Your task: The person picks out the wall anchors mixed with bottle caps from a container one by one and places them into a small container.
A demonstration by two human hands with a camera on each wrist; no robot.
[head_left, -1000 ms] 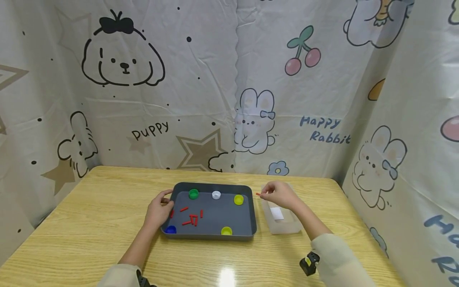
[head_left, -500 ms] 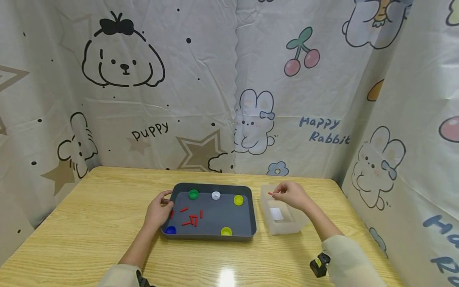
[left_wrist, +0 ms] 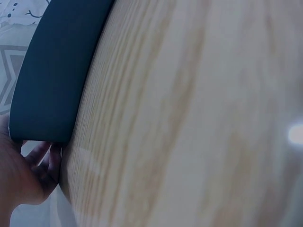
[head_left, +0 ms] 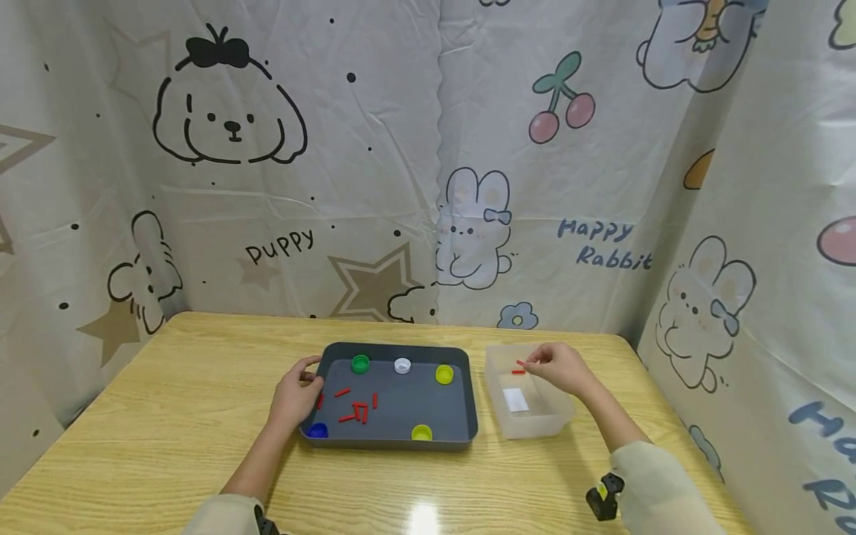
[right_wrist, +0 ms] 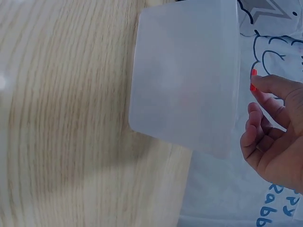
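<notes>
My left hand (head_left: 294, 394) grips the left wall of a dark grey tray (head_left: 390, 443); in the left wrist view its fingers curl behind the tray's end. Several short red sticks (head_left: 374, 401) lie loose in the left half of the tray. My right hand (head_left: 560, 367) pinches another red stick (right_wrist: 253, 79) between thumb and fingertip, over the far part of a translucent plastic box (head_left: 533, 429). Inside that box, one red stick (head_left: 518, 372) lies just below the fingertips, near a white paper slip (head_left: 516, 400).
Round caps sit around the tray: green (head_left: 360, 363), white (head_left: 402, 365), two yellow ones, the right one (head_left: 444, 374) near the far corner, and blue (head_left: 318, 430) at the near left. The wooden table (head_left: 167, 416) meets a printed curtain (head_left: 281, 290) behind.
My right hand has moved right with its red stick, from the gap beside the tray to over the box, uncovering a red stick inside it. The left hand stays on the tray.
</notes>
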